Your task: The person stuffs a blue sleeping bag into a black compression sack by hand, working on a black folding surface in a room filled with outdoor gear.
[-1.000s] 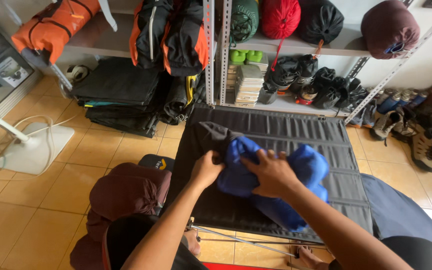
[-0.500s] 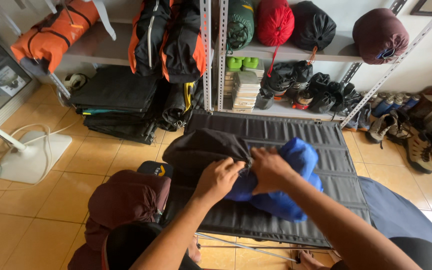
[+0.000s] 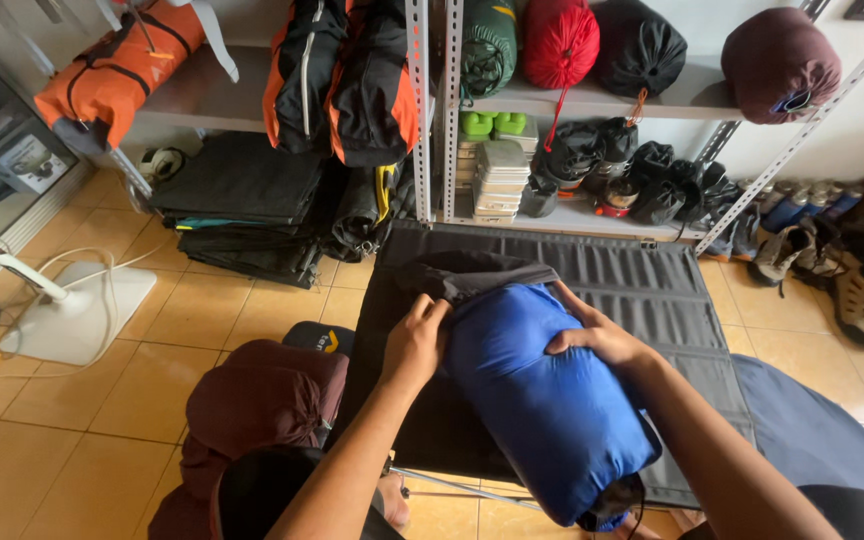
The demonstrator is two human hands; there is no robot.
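Gear storeroom, tiled floor, metal shelving point(image 3: 422, 110) at the back. Low black cot point(image 3: 652, 290) in front of the shelves, serving as work surface.

Changed since half a second ago: blue bundle point(image 3: 552, 400), earlier bunched and crosswise near the dark cover point(image 3: 472, 275), now lay lengthwise toward the wearer, rounder and tighter, near end hanging past the cot edge. Looked like compaction well along, judging by the smooth taut surface.

Left hand point(image 3: 414, 345) pressed at the bundle's far left edge, fingers curled into the dark cover fabric; grip narrow, pinching cloth. Right hand point(image 3: 602, 340) spread flat over the bundle's upper right, grip wide, pressing rather than clasping.

Containers: maroon stuff sack point(image 3: 272, 400) on the floor left of the cot, full and lumpy. On the upper shelf, red sack point(image 3: 562, 45), black sack point(image 3: 642, 50), maroon sack point(image 3: 780, 65), all stuffed round. Contents hidden in each.
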